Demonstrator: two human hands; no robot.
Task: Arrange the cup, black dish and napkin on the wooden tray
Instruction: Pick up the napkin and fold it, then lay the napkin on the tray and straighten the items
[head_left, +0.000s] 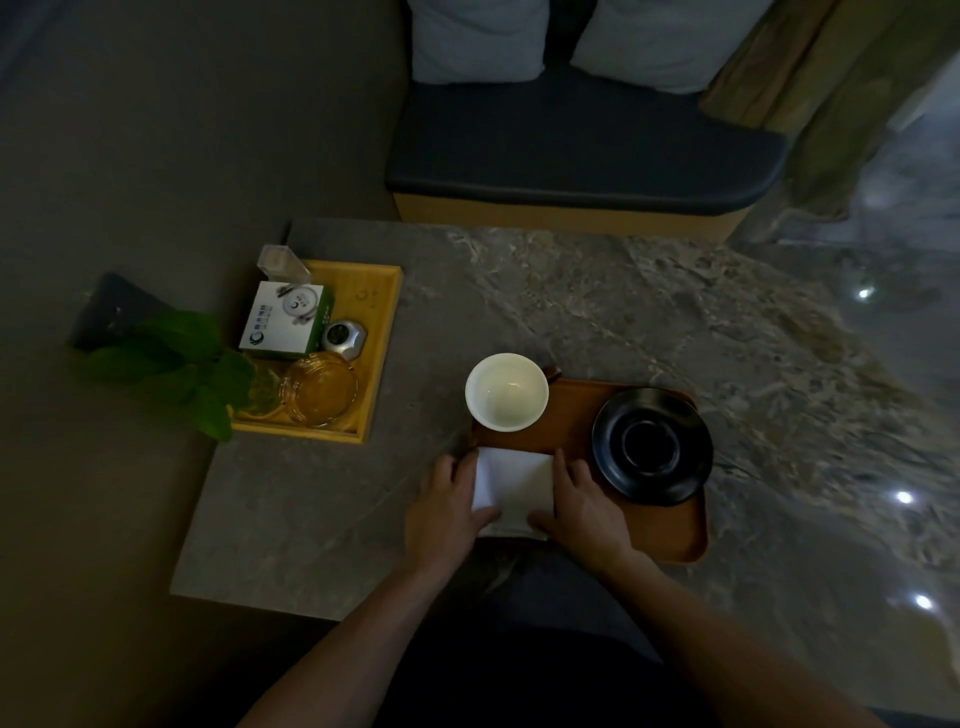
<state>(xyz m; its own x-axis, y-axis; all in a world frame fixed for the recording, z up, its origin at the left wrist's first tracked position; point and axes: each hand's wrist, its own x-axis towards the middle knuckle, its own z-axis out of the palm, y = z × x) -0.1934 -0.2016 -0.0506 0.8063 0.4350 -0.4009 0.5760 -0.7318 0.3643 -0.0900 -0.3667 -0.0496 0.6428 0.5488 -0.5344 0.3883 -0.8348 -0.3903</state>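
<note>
A brown wooden tray (571, 415) lies on the marble table. An empty white cup (506, 391) stands upright at its far left corner. A round black dish (653, 446) rests on the tray's right part. A folded white napkin (517, 488) lies flat on the near left part of the tray. My left hand (447, 512) presses on the napkin's left edge and my right hand (584, 506) on its right edge, with thumbs at the near edge. Both hands' fingers lie flat on the cloth.
A yellow tray (387, 332) at the table's left holds a green-and-white box (283, 322), a glass ashtray (319, 387), a small silver object (344, 339) and a leafy plant (176, 364). A dark-cushioned bench (582, 150) stands beyond the table. Glossy floor lies to the right.
</note>
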